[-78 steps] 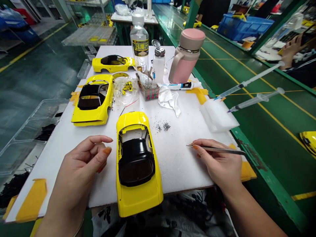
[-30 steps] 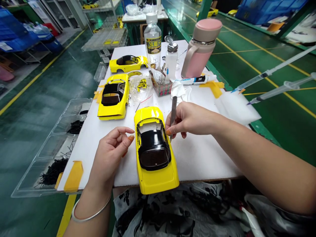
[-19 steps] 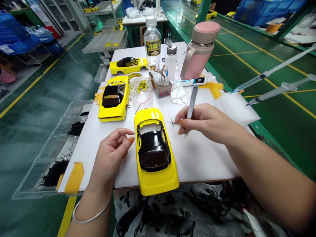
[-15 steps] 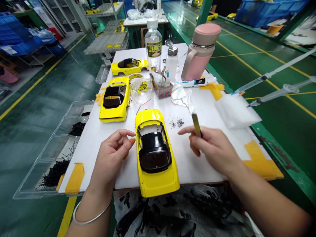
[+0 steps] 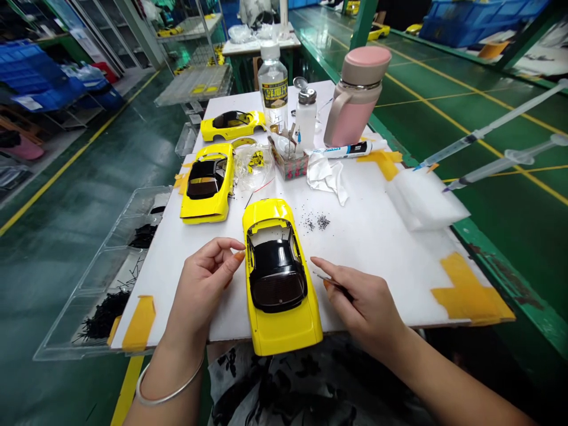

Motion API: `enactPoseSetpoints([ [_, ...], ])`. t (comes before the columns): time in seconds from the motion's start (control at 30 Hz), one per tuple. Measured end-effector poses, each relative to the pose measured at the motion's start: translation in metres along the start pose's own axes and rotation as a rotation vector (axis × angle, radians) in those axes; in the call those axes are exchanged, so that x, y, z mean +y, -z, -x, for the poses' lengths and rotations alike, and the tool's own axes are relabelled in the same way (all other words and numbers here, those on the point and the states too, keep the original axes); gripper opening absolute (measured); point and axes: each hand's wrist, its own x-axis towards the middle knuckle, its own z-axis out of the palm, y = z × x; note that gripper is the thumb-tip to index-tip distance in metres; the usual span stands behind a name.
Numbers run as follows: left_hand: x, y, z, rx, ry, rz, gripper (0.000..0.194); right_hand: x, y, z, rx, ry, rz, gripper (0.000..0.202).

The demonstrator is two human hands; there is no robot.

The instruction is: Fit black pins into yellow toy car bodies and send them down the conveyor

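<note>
A yellow model car body (image 5: 286,331) with a black roof and dark rear window lies at the near edge of the white board (image 5: 377,236). Beside its left flank is my left hand (image 5: 210,272), thumb and index finger slightly apart. The index fingertip reaches the car's side; whether it presses on it I cannot tell. My right hand (image 5: 361,296) grips tweezers (image 5: 335,283) close to the car's right side, their thin tip pointing left. A scatter of tiny black parts (image 5: 322,222) lies on the board just beyond.
Two more yellow car bodies (image 5: 206,183) stand back left, near a plastic bag (image 5: 254,165) of yellow pieces. Behind are a small box (image 5: 290,165), a bottle (image 5: 273,83), a pump bottle (image 5: 306,115) and a pink flask (image 5: 357,97). Syringes (image 5: 483,165) stick out on the right; a clear tray (image 5: 66,331) sits left.
My right hand has come down and left toward the car, and the tweezers have turned from upright to lying low. My left hand and the car stay nearly the same.
</note>
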Motion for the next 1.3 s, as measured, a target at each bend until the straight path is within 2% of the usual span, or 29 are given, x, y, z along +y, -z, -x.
enactPoseSetpoints([
  [0.23,0.0002,0.0006,-0.0001,-0.01,-0.012,-0.021,0.025,0.0001,-0.0053,0.0008,-0.032,0.1,0.035,0.049],
  [0.5,0.0004,-0.0002,-0.0004,0.0,-0.003,-0.014,0.026,-0.0002,-0.004,0.0028,0.022,0.066,0.015,0.047],
  [0.8,-0.0008,0.0008,-0.0009,-0.004,-0.008,-0.041,0.027,-0.0012,-0.0083,0.0008,-0.083,0.136,0.187,0.049],
  [1.07,-0.0045,0.0018,-0.0022,0.003,-0.031,-0.039,0.026,0.0023,-0.0078,0.0076,0.007,0.155,0.11,0.045],
  [1.3,-0.0043,0.0011,-0.003,0.001,-0.025,-0.045,0.029,0.0017,-0.0105,0.0043,-0.042,0.171,0.176,0.047],
])
